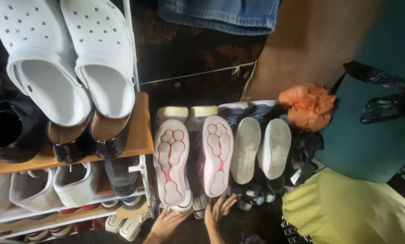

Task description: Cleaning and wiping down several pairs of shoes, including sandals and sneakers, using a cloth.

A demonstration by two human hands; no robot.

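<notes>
Both hands sitting at the frame bottom, fingers spread: left hand [166,223] touching the heel of the left pink-soled shoe [171,160], right hand [218,212] under the right pink-soled shoe [217,153]. Pair standing sole-out, pale pink with red tread, beside the shoe rack [141,135]. Wrists getting cut off, uppers hidden

The light is soft and uneven, brightest on the white clogs [67,58] at the far left and on the pale soles [193,156] in the middle, with no hard glare anywhere. The near floor, where the left hand [166,223] and right hand [218,210] rest, sits in deep shadow, as does the dark panel far behind. The wide lens bends the rack [135,135] and stretches the edges, and the right side looks soft and slightly smeared.
</notes>
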